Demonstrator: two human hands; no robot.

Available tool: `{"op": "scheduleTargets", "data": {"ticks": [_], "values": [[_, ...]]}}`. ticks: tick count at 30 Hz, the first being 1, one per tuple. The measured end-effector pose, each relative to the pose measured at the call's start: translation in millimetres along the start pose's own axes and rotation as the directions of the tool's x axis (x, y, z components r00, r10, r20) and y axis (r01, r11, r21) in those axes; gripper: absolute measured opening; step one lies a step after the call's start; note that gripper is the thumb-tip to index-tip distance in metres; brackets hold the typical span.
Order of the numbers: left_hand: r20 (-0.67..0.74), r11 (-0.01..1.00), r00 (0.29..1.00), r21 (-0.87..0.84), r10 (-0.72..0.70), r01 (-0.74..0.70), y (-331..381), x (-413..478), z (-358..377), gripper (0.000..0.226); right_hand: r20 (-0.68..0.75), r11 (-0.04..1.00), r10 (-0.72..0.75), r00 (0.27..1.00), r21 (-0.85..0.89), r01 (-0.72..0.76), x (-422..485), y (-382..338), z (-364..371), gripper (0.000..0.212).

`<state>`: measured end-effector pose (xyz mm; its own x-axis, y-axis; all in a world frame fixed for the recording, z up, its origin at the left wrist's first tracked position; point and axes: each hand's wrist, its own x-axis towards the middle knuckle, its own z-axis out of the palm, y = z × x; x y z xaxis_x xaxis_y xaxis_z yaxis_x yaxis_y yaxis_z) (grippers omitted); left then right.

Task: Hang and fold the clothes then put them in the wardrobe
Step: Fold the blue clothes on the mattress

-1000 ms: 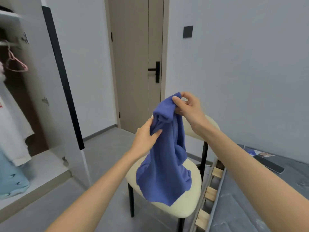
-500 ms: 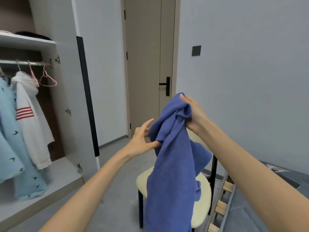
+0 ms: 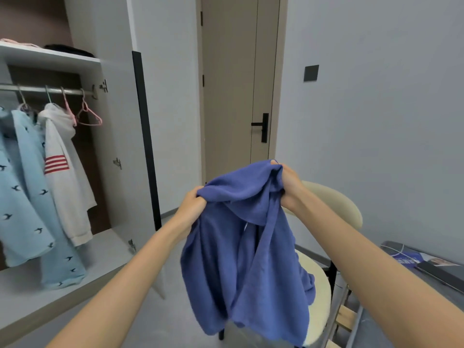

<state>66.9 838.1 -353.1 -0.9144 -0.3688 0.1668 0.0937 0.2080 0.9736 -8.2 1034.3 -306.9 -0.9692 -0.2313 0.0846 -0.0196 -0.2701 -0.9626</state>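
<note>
**A:** Where is the blue garment (image 3: 246, 247) held?

**B:** It is held up in the air above the cream chair (image 3: 334, 204). It is bunched along its top edge, and the rest hangs in loose folds.

**A:** How is it gripped?

**B:** A fistful of cloth is clenched in the left hand (image 3: 192, 204), and another, slightly higher, in the right hand (image 3: 288, 187). Both sets of fingers are curled tight round fabric.

**A:** What is called for now?

**B:** The bunches should probably be worked apart until the shoulders are found, so that the piece can be spread flat. An empty pink hanger (image 3: 94, 114) is seen on the rail (image 3: 50, 89) of the open wardrobe (image 3: 50, 57), beside a white hoodie (image 3: 62, 187).
</note>
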Motion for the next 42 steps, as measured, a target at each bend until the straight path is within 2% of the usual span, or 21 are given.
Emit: {"op": "scheduleTargets", "data": {"ticks": [2, 5, 8, 12, 14, 16, 18, 20, 22, 24, 26, 28, 29, 31, 33, 35, 37, 39, 42], "values": [[-0.006, 0.989, 0.994, -0.1, -0.112, 0.111, 3.3, -1.5, -10.9, 0.024, -0.001, 0.999, -0.008, 1.0, -0.047, 0.008, 3.9, 8.1, 3.5, 0.019], [0.019, 0.971, 0.975, -0.085, -0.222, 0.223, 13.7, 0.6, -17.7, 0.02, -0.026, 0.991, -0.011, 1.0, -0.133, 0.008, 7.5, 18.3, 6.2, 0.025], [-0.03, 0.972, 0.979, -0.122, -0.204, 0.199, 17.9, 1.1, -23.7, 0.022, -0.066, 0.97, -0.009, 0.998, -0.244, -0.007, 10.7, 28.8, 7.6, 0.019], [-0.019, 0.932, 0.985, -0.327, -0.173, 0.158, 17.9, -1.8, -35.9, 0.025, -0.035, 0.924, 0.013, 0.999, -0.382, -0.026, 11.4, 43.7, 11.9, 0.021], [-0.069, 0.952, 0.979, -0.256, -0.191, 0.168, 20.5, 3.9, -37.1, 0.024, 0.002, 0.903, 0.117, 0.993, -0.417, -0.105, 9.6, 48.0, 13.4, 0.018], [-0.175, 0.973, 0.962, -0.128, -0.212, 0.191, 21.8, 7.4, -39.3, 0.027, 0.061, 0.904, 0.274, 0.96, -0.358, -0.236, 8.0, 46.6, 17.5, 0.018], [-0.214, 0.984, 0.961, -0.059, -0.175, 0.167, 14.5, 11.0, -44.3, 0.031, 0.08, 0.897, 0.333, 0.94, -0.336, -0.289, 6.9, 39.9, 25.3, 0.023], [-0.214, 0.975, 0.952, -0.076, -0.22, 0.209, 4.3, 9.6, -47.6, 0.023, 0.056, 0.913, 0.294, 0.954, -0.311, -0.263, 7.4, 32.4, 32.4, 0.029], [-0.21, 0.966, 0.943, -0.07, -0.257, 0.247, -6.3, 3.4, -51.1, 0.026, 0.038, 0.951, 0.165, 0.985, -0.271, -0.149, 10.9, 29.4, 33.7, 0.028], [-0.184, 0.975, 0.958, -0.039, -0.22, 0.217, -13.3, 1.9, -49.6, 0.026, 0.029, 0.937, 0.02, 0.999, -0.349, -0.009, 12.8, 30.3, 30.6, 0.026], [-0.187, 0.971, 0.954, -0.094, -0.234, 0.22, -14.7, 3.3, -45.7, 0.027, 0.015, 0.886, -0.1, 0.995, -0.455, 0.096, 15.4, 32.7, 26.3, 0.026], [-0.169, 0.97, 0.957, -0.112, -0.234, 0.217, -16.3, 3.6, -42.5, 0.028, -0.01, 0.862, -0.155, 0.988, -0.49, 0.13, 17.8, 33.4, 23.4, 0.027], [-0.145, 0.98, 0.969, -0.035, -0.2, 0.197, -17.6, 4.6, -41.9, 0.024, -0.028, 0.871, -0.139, 0.99, -0.479, 0.109, 18.4, 33.3, 22.5, 0.027], [-0.056, 0.963, 0.994, 0.247, -0.097, 0.108, -19.4, 3.8, -41.2, 0.019, -0.067, 0.931, -0.023, 0.997, -0.366, -0.003, 17.6, 32.5, 21.8, 0.025], [-0.004, 0.884, 1.0, 0.468, -0.021, 0.021, -24.2, 0.3, -38.7, 0.041, -0.051, 0.981, 0.132, 0.99, -0.139, -0.138, 13.6, 28.2, 23.8, 0.027], [-0.041, 0.831, 0.999, 0.556, 0.028, -0.001, -29.3, -3.7, -33.1, 0.054, 0.035, 0.982, 0.183, 0.983, 0.047, -0.184, 11.7, 22.5, 28.2, 0.03], [-0.001, 0.832, 0.999, 0.554, 0.033, -0.027, -34.6, -6.8, -27.1, 0.064, 0.103, 0.98, 0.154, 0.983, 0.108, -0.165, 11.2, 16.7, 35.6, 0.027], [0.151, 0.898, 0.988, 0.432, 0.017, -0.082, -38.1, -10.9, -20.4, 0.073, 0.152, 0.982, 0.11, 0.982, 0.135, -0.131, 9.0, 10.5, 43.2, 0.022], [0.316, 0.962, 0.947, 0.235, 0.057, -0.136, -42.0, -13.7, -7.8, 0.08, 0.212, 0.987, 0.058, 0.976, 0.135, -0.088, 8.0, 2.2, 49.4, 0.026]]}}
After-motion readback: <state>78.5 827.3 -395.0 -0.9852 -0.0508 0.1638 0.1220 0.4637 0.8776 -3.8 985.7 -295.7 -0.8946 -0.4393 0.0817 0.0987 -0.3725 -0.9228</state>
